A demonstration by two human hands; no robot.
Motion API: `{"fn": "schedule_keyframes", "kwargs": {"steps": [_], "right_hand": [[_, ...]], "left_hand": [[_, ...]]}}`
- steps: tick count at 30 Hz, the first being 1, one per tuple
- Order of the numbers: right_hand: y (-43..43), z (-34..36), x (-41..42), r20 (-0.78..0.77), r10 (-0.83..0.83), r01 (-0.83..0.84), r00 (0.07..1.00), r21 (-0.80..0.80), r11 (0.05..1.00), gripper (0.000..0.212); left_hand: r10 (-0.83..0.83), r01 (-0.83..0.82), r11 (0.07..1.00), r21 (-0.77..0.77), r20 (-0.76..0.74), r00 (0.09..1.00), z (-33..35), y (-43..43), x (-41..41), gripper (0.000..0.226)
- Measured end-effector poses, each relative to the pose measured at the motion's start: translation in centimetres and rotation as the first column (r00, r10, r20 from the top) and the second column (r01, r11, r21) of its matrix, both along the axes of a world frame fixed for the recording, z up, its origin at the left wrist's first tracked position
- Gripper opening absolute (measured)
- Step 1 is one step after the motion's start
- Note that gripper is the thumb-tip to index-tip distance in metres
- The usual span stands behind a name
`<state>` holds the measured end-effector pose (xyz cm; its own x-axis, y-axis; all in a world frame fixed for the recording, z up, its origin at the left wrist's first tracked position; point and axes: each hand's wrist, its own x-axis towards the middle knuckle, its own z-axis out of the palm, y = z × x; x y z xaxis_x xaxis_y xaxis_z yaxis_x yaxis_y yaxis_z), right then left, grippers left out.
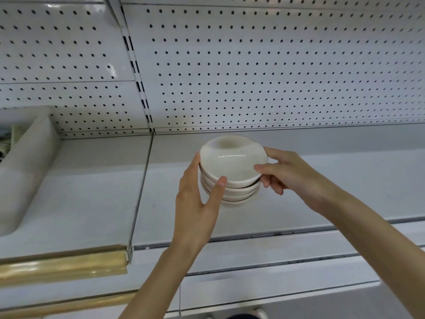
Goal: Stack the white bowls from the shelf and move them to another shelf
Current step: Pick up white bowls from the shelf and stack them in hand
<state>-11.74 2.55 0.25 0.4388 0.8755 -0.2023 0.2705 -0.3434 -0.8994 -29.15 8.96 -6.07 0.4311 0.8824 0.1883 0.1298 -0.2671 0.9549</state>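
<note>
Head view shows your left hand [195,203] and right hand [292,173] gripping the stack of white bowls [232,162], held between your curled fingers [219,187], shelf [345,180] beneath them; stacking looks done, so next carry it level to the other shelf

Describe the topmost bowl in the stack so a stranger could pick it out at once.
Find the white perforated metal back panel, then the plain white shelf below it. There a left hand and a right hand grip a stack of shallow glossy white ceramic bowls. The topmost bowl is the only one whose whole face shows; those beneath show just rims.
</note>
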Motion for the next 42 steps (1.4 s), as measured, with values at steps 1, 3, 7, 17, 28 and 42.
{"fn": "schedule_keyframes", "kwargs": {"steps": [1, 3, 7, 17, 28, 42], "right_hand": [[0.0, 0.0, 0.0, 0.002, 0.004, -0.004, 1.0, -0.005, 1.0, 0.021], [-0.1, 0.0, 0.1, -0.001, 0.008, -0.008, 1.0, -0.011, 1.0, 0.022], [-0.2, -0.1, 0.1, -0.008, 0.0, 0.0, 1.0, -0.004, 1.0, 0.021], [-0.3, 0.3, 1.0, 0.137, 0.095, -0.086, 0.986, -0.069, 0.994, 0.012], [1.0, -2.0, -0.2, 0.053, 0.015, -0.02, 0.999, 0.092, 0.996, 0.073], [2.4, -5.9, -2.9, -0.215, -0.292, 0.355, 0.932, 0.385, 0.852, 0.057]], "left_hand": [[0.004, -0.004, 1.0, 0.001, 0.001, 1.0, 0.0, 0.0, 0.1, 0.069], [0.012, -0.012, 1.0, 0.001, -0.004, 1.0, -0.1, -0.1, 0.2, 0.07], [0.011, -0.011, 1.0, -0.013, 0.002, 1.0, 0.0, -0.3, 0.4, 0.071], [0.022, -0.008, 0.987, -0.159, 0.083, 0.996, 0.3, 0.9, 0.5, 0.069], [-0.062, 0.074, 0.963, -0.259, 0.054, 0.997, 1.9, 4.7, 2.7, 0.06], [0.109, -0.029, 0.952, -0.305, 0.248, 0.963, 1.5, 3.6, 4.9, 0.055]]}}
